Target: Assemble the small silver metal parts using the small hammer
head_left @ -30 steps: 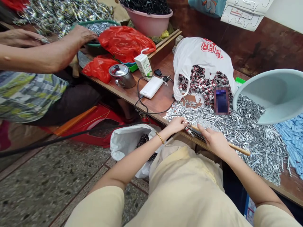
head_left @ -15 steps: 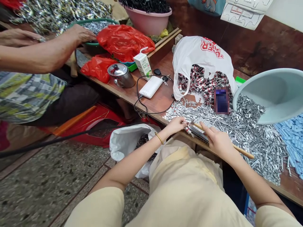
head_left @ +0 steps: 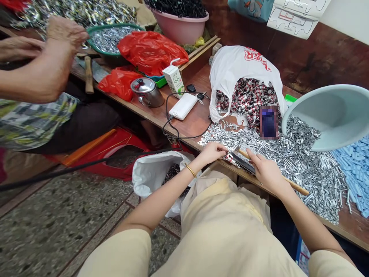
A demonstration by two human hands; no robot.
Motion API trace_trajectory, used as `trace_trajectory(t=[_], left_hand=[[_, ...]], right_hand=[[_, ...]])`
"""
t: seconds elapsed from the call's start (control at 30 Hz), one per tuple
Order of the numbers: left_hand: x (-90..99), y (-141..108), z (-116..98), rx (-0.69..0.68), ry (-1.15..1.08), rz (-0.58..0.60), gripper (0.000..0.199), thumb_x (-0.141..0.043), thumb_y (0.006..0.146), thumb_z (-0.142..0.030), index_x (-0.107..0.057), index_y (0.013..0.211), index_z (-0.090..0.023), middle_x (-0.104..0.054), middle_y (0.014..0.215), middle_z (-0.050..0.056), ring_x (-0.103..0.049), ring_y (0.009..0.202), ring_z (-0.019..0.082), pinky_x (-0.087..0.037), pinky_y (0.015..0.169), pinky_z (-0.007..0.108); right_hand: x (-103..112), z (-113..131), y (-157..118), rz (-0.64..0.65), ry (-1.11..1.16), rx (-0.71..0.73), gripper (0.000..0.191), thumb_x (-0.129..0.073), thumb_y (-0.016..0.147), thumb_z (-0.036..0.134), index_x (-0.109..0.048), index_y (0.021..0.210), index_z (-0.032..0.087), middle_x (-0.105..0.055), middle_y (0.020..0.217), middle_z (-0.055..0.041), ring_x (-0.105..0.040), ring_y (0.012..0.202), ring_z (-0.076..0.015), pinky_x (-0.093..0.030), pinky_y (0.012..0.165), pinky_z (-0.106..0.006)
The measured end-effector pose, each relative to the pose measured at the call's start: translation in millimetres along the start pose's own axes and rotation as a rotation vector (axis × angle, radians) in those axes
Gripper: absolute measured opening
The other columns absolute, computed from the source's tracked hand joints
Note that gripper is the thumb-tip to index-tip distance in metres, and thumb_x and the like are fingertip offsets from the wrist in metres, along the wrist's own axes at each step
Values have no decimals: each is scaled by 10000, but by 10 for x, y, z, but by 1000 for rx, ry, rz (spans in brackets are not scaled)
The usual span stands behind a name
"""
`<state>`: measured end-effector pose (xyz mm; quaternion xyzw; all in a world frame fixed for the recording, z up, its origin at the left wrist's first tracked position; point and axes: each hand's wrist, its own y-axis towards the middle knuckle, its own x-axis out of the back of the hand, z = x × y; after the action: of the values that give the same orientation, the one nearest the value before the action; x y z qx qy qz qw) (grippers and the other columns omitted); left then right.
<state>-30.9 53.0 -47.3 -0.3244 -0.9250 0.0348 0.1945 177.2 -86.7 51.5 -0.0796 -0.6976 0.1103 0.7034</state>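
Note:
My right hand (head_left: 268, 171) is closed around the wooden handle of a small hammer (head_left: 296, 187). Its metal head lies just right of my left fingertips, above a dark metal bar (head_left: 244, 163) at the table's front edge. My left hand (head_left: 213, 152), with a gold bangle at the wrist, pinches at the bar's left end. A small red-and-silver metal piece (head_left: 231, 159) shows there at its fingertips; the fingers partly hide it. Behind both hands spreads a heap of small silver metal pieces (head_left: 305, 173).
A white plastic bag (head_left: 230, 63) holds red-and-silver pieces, with a phone (head_left: 269, 122) before it. A pale basin (head_left: 340, 115) lies tipped at right. A power bank (head_left: 183, 106), drink carton (head_left: 173, 79) and lidded metal cup (head_left: 147, 92) stand left. A co-worker's arm (head_left: 43, 77) works further left.
The hammer head has shifted slightly, and my left fingers have moved a little over the small piece. The co-worker's hand has lifted away left from the green basin.

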Motion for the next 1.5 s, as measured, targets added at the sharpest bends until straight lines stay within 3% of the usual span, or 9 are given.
trace_trajectory(t=[0.2,0.47,0.9,1.07,1.27,1.33,1.4,1.5], left_hand=[[-128,-20,-85,41,17,-48,106,-644,733,-155,-742,771,-136,-726,686,25,-656,617,141,-472,599,222],[-109,-97,-190,-2,160,-87,124,-633,753,-176,-748,792,-149,-719,692,22,-624,636,150,-430,597,230],[-122,-74,-156,1,135,-84,107,-640,748,-180,-734,790,-151,-702,674,15,-623,636,154,-426,596,235],[-99,-78,-125,6,75,-67,100,-630,740,-183,-718,777,-153,-702,678,17,-622,617,141,-447,577,224],[-107,-21,-173,97,-261,71,137,-669,750,-256,-645,838,-154,-700,710,17,-630,580,134,-522,590,251],[-181,36,-232,85,-237,4,104,-636,766,-233,-622,842,-162,-687,724,10,-617,583,131,-518,598,255],[-265,72,-295,27,-71,-117,60,-598,772,-190,-617,826,-172,-669,724,7,-610,616,140,-504,626,260],[-338,43,-341,-108,226,-241,101,-555,814,-169,-643,860,-185,-682,796,29,-630,740,178,-509,748,302]], right_hand=[[-21,27,-19,2,-91,54,648,-379,986,149,-323,1604,338,-674,1014,-75,-641,713,-182,-364,598,-268],[-23,26,-72,-76,-117,60,683,-390,968,141,-297,1615,339,-665,972,-77,-626,704,-185,-353,578,-268],[14,78,-49,-14,-124,68,686,-405,953,130,-336,1601,346,-682,956,-72,-640,728,-194,-366,583,-273],[-63,30,-20,-36,-38,44,678,-419,952,134,-347,1599,324,-707,991,-79,-658,755,-197,-419,641,-269],[-318,-388,154,-187,340,4,482,-353,1015,197,-534,1458,254,-668,1202,-91,-641,996,-199,-490,834,-293],[-402,-475,228,-230,335,-93,440,-354,1035,236,-572,1416,212,-650,1181,-107,-621,992,-206,-483,835,-301],[-468,-518,274,-269,279,-169,423,-353,1045,256,-615,1370,190,-652,1147,-117,-591,1017,-228,-467,848,-316],[-523,-655,225,-362,214,-159,390,-377,1039,266,-680,1275,193,-664,1166,-129,-532,1099,-267,-446,913,-366]])
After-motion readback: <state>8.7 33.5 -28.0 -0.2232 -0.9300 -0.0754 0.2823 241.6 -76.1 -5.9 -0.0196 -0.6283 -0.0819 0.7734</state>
